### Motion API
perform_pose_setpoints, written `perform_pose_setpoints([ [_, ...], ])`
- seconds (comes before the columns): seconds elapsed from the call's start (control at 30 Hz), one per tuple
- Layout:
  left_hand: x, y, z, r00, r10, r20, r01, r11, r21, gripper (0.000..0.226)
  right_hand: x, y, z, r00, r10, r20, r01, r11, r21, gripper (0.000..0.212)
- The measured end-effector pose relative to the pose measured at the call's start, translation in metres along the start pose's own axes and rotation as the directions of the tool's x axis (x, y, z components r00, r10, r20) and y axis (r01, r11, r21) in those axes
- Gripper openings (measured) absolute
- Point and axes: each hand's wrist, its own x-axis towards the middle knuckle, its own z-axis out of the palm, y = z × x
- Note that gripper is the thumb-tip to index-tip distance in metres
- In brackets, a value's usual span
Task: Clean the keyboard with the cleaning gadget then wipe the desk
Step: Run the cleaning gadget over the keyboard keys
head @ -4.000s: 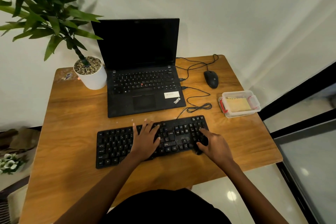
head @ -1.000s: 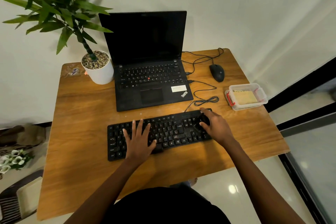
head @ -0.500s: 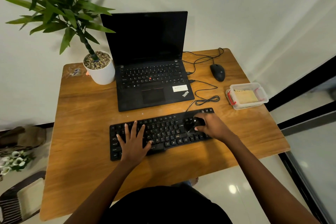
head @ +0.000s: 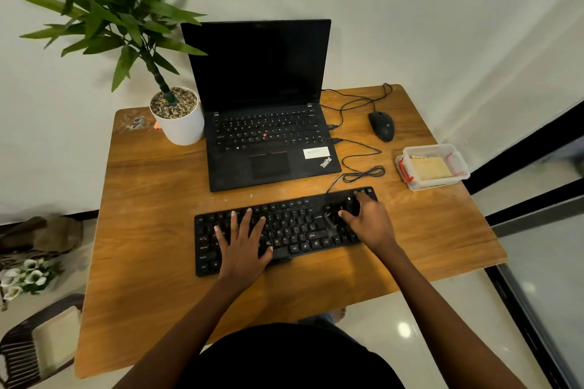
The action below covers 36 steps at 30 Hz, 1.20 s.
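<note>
A black keyboard (head: 294, 224) lies across the front half of the wooden desk (head: 148, 230). My left hand (head: 243, 246) rests flat on its left half, fingers spread and straight. My right hand (head: 368, 223) grips a small black cleaning gadget (head: 350, 207) and holds it down on the keys near the keyboard's right end. Most of the gadget is hidden by my fingers. A clear plastic box (head: 433, 167) with red clips holds a folded tan cloth at the desk's right edge.
An open black laptop (head: 265, 123) stands behind the keyboard. A white potted plant (head: 178, 118) stands to its left, a black mouse (head: 381, 126) to its right, with looped cables (head: 363, 172) between. A chair (head: 34, 344) stands at the lower left.
My right hand has moved the gadget over the keyboard's right part, from its middle-right toward the far right corner. My left hand slid left along the keys and still lies flat.
</note>
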Motion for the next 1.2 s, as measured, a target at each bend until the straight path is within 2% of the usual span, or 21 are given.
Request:
perform_pose_setpoints([
  [0.13, -0.001, 0.014, 0.000, 0.994, 0.111, 0.005, -0.111, 0.994, 0.015, 0.064, -0.006, 0.000, 0.005, 0.997, 0.066, 0.039, -0.066, 0.998, -0.002, 0.037],
  [0.27, -0.001, 0.022, 0.001, 0.981, 0.185, 0.055, -0.189, 0.979, 0.080, 0.072, -0.002, -0.004, 0.000, 0.988, 0.130, -0.079, -0.124, 0.989, 0.075, 0.034],
  [0.33, -0.002, 0.027, 0.002, 0.975, 0.210, 0.068, -0.216, 0.972, 0.097, 0.069, -0.009, -0.008, 0.005, 0.989, 0.111, -0.096, -0.107, 0.993, 0.039, 0.036],
  [0.43, -0.002, 0.035, 0.001, 0.968, 0.236, 0.087, -0.244, 0.966, 0.090, 0.062, -0.019, -0.009, 0.011, 0.995, 0.094, -0.012, -0.095, 0.995, -0.019, 0.042],
  [0.5, -0.002, 0.039, 0.000, 0.961, 0.259, 0.095, -0.267, 0.959, 0.092, 0.061, -0.016, -0.005, 0.007, 0.994, 0.102, 0.031, -0.102, 0.995, 0.004, 0.036],
  [0.6, -0.004, 0.043, 0.001, 0.947, 0.298, 0.119, -0.311, 0.944, 0.107, 0.058, -0.006, -0.004, -0.003, 0.991, 0.112, -0.069, -0.105, 0.990, 0.099, 0.028],
  [0.7, -0.006, 0.045, 0.000, 0.933, 0.336, 0.132, -0.354, 0.923, 0.152, 0.057, -0.003, -0.013, -0.002, 0.985, 0.084, -0.154, -0.068, 0.992, 0.105, 0.033],
  [0.8, -0.006, 0.050, 0.000, 0.924, 0.357, 0.140, -0.378, 0.910, 0.171, 0.056, -0.018, -0.013, 0.010, 0.994, 0.090, -0.055, -0.088, 0.995, 0.034, 0.038],
  [0.9, -0.005, 0.053, -0.001, 0.920, 0.368, 0.136, -0.387, 0.907, 0.168, 0.056, -0.031, -0.001, 0.008, 0.994, 0.102, 0.044, -0.102, 0.995, 0.011, 0.030],
  [0.97, -0.005, 0.055, 0.000, 0.914, 0.381, 0.142, -0.401, 0.900, 0.169, 0.056, -0.029, 0.007, 0.000, 0.993, 0.112, 0.037, -0.114, 0.991, 0.064, 0.025],
  [1.1, -0.006, 0.063, 0.003, 0.896, 0.418, 0.147, -0.439, 0.883, 0.167, 0.056, -0.015, 0.018, -0.011, 0.973, 0.166, -0.161, -0.126, 0.965, 0.230, 0.026],
  [1.13, -0.006, 0.065, 0.003, 0.892, 0.427, 0.146, -0.448, 0.878, 0.167, 0.056, -0.014, 0.018, -0.011, 0.979, 0.136, -0.152, -0.093, 0.961, 0.259, 0.028],
  [1.2, -0.006, 0.069, 0.004, 0.880, 0.450, 0.153, -0.472, 0.866, 0.168, 0.056, -0.015, 0.020, -0.007, 0.999, 0.029, -0.022, -0.022, 0.965, 0.261, 0.036],
])
